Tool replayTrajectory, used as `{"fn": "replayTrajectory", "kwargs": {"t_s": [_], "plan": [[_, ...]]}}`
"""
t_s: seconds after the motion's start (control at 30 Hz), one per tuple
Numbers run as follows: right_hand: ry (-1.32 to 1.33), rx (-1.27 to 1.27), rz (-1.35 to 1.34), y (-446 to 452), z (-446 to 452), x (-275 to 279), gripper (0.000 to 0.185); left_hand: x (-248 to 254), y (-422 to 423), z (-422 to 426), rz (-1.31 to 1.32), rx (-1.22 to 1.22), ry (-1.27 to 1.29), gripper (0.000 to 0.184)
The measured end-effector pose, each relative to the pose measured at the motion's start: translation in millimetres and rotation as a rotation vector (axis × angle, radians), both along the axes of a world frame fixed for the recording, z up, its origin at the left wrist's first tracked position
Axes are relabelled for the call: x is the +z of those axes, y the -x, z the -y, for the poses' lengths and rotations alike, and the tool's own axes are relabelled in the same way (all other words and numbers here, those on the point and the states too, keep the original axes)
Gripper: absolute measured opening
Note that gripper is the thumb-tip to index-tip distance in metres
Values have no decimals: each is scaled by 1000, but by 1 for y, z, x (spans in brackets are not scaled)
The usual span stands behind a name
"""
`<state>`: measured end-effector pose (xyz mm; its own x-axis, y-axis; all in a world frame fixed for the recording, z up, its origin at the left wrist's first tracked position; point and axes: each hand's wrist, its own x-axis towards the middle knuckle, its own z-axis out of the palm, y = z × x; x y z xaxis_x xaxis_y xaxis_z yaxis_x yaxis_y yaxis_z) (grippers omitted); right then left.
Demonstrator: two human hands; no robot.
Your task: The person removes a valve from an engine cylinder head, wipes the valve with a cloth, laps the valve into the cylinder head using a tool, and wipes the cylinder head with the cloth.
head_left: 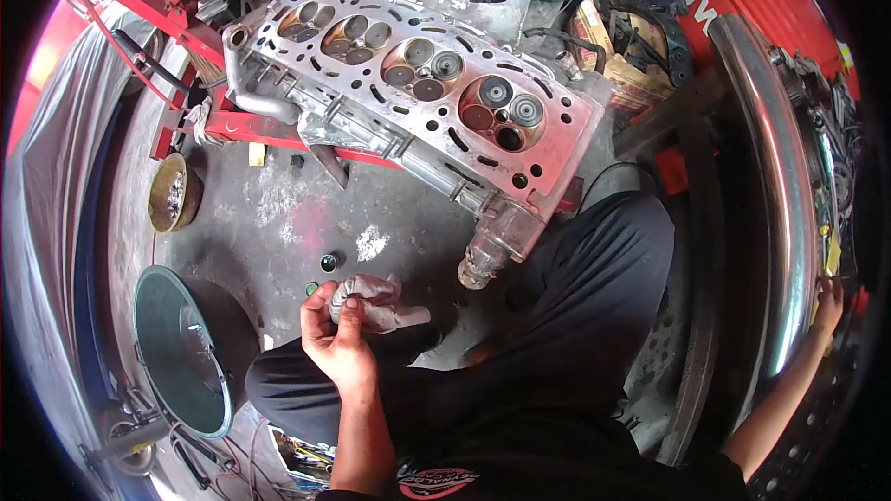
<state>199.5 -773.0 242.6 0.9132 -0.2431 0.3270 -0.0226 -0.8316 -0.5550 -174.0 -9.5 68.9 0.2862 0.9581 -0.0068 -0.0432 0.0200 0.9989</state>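
Observation:
My left hand [342, 339] is closed on a crumpled grey-beige cloth [371, 303], held above my lap at the lower middle. My right hand [825, 308] reaches out to the far right, beside a long shiny metal tube [772, 195], at a cluttered area; what its fingers touch is too small to make out. In front of me a metal cylinder head [422, 83] lies with its flat face up, showing several round chambers with valves. One opening in the nearest chamber is dark, without a visible valve disc.
A dark green basin [153, 353] stands at the lower left, with a small brass-coloured bowl [190, 193] beyond it. A small round cup [329, 263] sits on the floor. Red stand bars [278, 130] run under the cylinder head. Red and blue drums stand at the back right.

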Motion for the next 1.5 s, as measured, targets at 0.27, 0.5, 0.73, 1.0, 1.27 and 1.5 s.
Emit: {"fn": "replayTrajectory", "kwargs": {"t_s": [0.27,0.5,0.73,1.0,1.27,1.5], "plan": [[-343,714,70,166,-461,-26,48,76,-23,33,413,-366,408,25],[-1173,961,-766,237,-574,-98,41,100,-72,61,-59,-644,-612,21],[-39,1258,218,90,-598,-27,39,47,-87,53,-358,-479,-436,59],[727,1753,554,31,-647,-41,35,28,-94,59,-281,-584,-321,60],[1078,1578,125,64,-659,-2,25,28,-96,59,-276,-555,-401,56],[261,1420,-341,14,-623,26,28,25,-95,60,-234,-543,-378,57]]}}
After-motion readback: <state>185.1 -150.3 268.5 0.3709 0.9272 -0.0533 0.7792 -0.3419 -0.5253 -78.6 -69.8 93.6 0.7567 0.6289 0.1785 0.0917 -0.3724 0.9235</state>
